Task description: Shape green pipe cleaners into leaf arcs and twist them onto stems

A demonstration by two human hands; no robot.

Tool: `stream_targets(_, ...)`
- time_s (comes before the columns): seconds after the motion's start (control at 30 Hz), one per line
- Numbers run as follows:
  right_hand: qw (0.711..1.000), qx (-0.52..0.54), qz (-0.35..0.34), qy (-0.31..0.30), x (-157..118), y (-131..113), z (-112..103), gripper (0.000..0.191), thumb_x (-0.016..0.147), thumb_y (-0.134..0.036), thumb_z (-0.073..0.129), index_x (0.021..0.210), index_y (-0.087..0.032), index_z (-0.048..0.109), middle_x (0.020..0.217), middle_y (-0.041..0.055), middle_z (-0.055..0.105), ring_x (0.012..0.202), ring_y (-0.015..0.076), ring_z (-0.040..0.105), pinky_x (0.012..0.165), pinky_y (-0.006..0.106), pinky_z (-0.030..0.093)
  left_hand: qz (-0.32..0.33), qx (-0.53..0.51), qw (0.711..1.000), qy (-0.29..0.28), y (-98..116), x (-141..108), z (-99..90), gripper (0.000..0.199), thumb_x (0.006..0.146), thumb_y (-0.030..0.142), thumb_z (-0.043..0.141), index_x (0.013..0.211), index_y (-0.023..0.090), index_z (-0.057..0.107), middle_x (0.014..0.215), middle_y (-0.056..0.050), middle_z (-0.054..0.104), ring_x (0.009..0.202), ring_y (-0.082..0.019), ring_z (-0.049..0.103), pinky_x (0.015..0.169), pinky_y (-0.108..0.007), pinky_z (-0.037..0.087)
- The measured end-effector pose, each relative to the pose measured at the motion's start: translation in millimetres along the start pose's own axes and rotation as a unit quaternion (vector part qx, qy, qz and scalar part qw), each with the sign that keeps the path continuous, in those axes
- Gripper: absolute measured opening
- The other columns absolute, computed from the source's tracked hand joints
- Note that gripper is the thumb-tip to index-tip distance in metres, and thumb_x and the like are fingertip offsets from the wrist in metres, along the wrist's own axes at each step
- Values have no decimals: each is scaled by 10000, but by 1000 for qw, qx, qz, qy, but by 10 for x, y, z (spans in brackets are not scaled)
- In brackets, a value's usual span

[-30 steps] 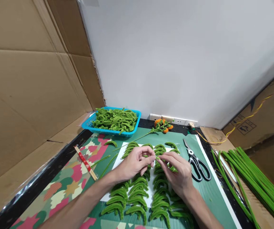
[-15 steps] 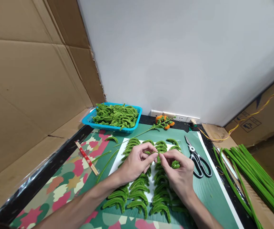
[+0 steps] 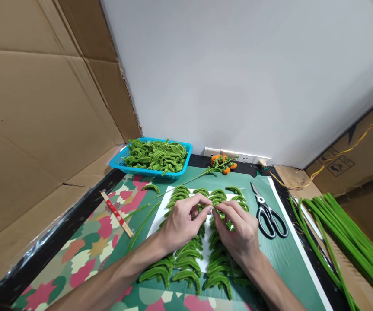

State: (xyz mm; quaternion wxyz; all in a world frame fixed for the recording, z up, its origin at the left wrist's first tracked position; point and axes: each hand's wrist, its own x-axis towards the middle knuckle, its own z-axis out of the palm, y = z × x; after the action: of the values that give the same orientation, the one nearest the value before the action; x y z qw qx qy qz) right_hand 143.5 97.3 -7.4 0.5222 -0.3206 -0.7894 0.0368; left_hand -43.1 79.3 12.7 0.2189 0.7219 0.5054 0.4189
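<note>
My left hand [image 3: 184,218] and my right hand [image 3: 238,224] meet over the middle of a white sheet [image 3: 158,216]. Thumb and fingers of both are pinched together, the tips almost touching. Whatever lies between them is too small and covered to make out; a hint of green shows there. Beneath and around the hands, curved fuzzy green pipe-cleaner pieces [image 3: 186,264] lie in several rows, partly hidden by my hands and forearms. Right of my right hand rest black-handled scissors [image 3: 270,218], blades slightly apart and pointing away from me.
A blue basket [image 3: 173,175] heaped with green fuzzy pieces stands at the back left. Behind the rows lies an orange flower stem [image 3: 220,164]. Wrapped chopsticks [image 3: 117,214] are at left, long green pipe cleaners [image 3: 348,237] at right. A wall and cardboard [image 3: 43,108] border the table.
Both hands stay pinched together at the same spot. My right hand has turned slightly and shifted a little left, its fingers more bent over. The objects on the table lie as before.
</note>
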Motion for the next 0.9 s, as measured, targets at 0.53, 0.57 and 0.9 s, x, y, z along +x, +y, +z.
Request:
stream_targets(0.53,998,-42,-32,-26,14,36,-23,162,960,-38,633,998,-192,667,882,36,752,674,131,683,674,236,536,135,88,986,30,1,-40,35,132,1032,140,579,1084,158,699,949,-47,768,791,-137,708,721,-241,521)
stream_targets(0.57,998,-40,-30,-28,14,35,-26,163,961,-37,634,997,-192,667,881,36,752,667,129,677,669,235,534,133,90,986,33,-1,-45,38,137,1035,144,575,1087,158,700,948,-49,768,779,-137,703,712,-242,519)
stream_targets(0.9,998,-27,-55,8,29,47,-70,252,972,-59,712,1197,-170,682,988,78,789,786,154,752,675,243,552,-161,-257,950,-76,98,86,-96,270,969,414,712,995,148,674,747,0,693,423,-51,499,392,-175,331)
